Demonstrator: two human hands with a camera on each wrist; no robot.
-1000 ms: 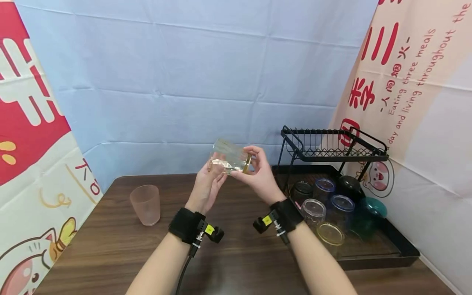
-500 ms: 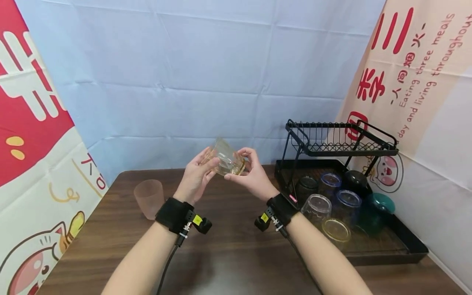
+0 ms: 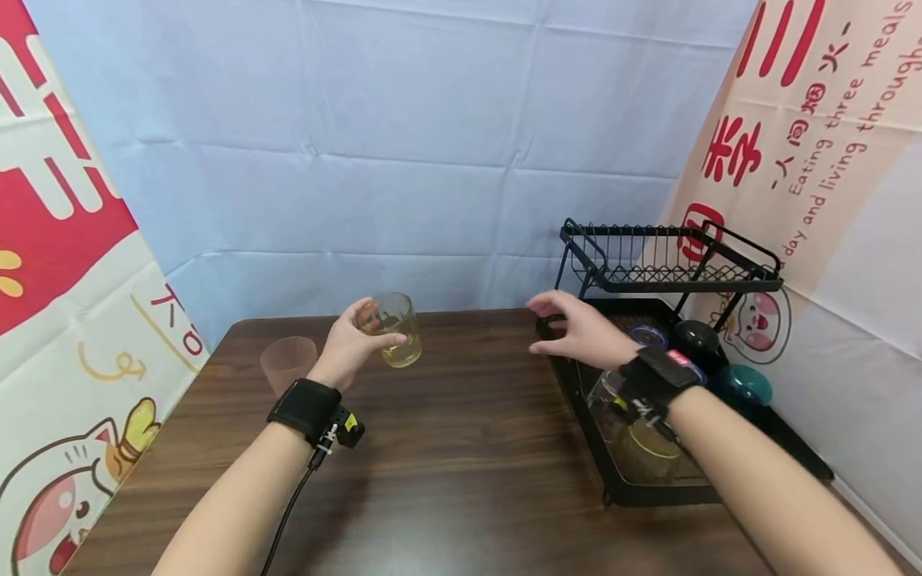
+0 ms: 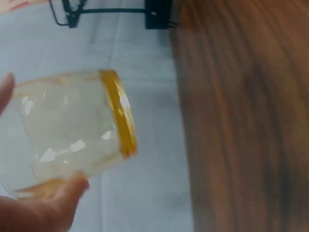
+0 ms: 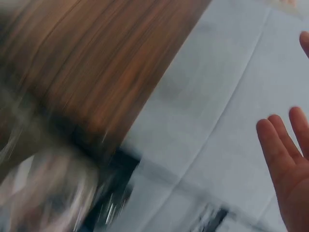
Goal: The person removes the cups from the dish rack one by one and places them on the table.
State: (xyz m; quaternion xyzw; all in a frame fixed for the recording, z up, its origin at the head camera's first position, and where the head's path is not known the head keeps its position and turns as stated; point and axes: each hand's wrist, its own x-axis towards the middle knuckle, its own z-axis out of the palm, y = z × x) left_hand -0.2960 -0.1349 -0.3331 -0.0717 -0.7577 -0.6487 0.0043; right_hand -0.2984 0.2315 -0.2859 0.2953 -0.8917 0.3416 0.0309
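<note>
A clear amber-tinted glass [image 3: 405, 328] is up above the table in my left hand [image 3: 347, 346], thumb on the near side and fingers round the far side. In the left wrist view the glass [image 4: 72, 121] lies nearly sideways, its thick yellow base pointing right. My right hand [image 3: 579, 330] is over the left edge of the black dish rack [image 3: 576, 400], fingers loosely bent with nothing between them. The right wrist view shows the fingers [image 5: 275, 145] spread apart; much of that view is blurred. Behind my left wrist stands a frosted pinkish cup [image 3: 284, 360].
Upside-down glasses stand in the rack's lower tray, among them a yellow-rimmed glass [image 3: 651, 448], a teal glass [image 3: 745, 388] and a black cup [image 3: 697, 342]. A wire shelf [image 3: 677, 276] rises above them. Cloth [image 3: 418, 160] hangs behind the wooden table [image 3: 461, 456].
Both hands held the glass before. The right hand has let go and moved right to the rack. My left hand has carried the glass left, and its base now tips lower.
</note>
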